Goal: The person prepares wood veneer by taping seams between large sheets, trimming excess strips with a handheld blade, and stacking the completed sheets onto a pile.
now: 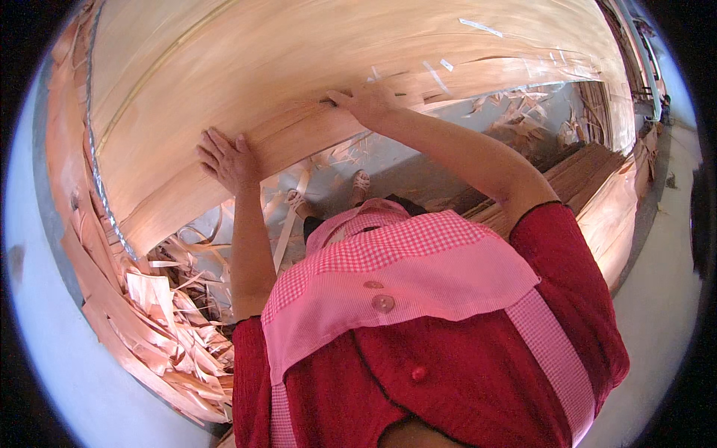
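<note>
While left hand [230, 162] lies spread on grainy wood sheet [246, 82], right hand [371, 105] rests by dark split [326, 101], grip unclear.

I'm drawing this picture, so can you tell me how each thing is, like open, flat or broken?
Left hand: open, on the wood sheet
Right hand: resting on the sheet
Wood sheet: spread out, split in places
White strips: lying on the sheet
Scraps: torn, heaped
Apron: worn
Sandals: worn
</note>
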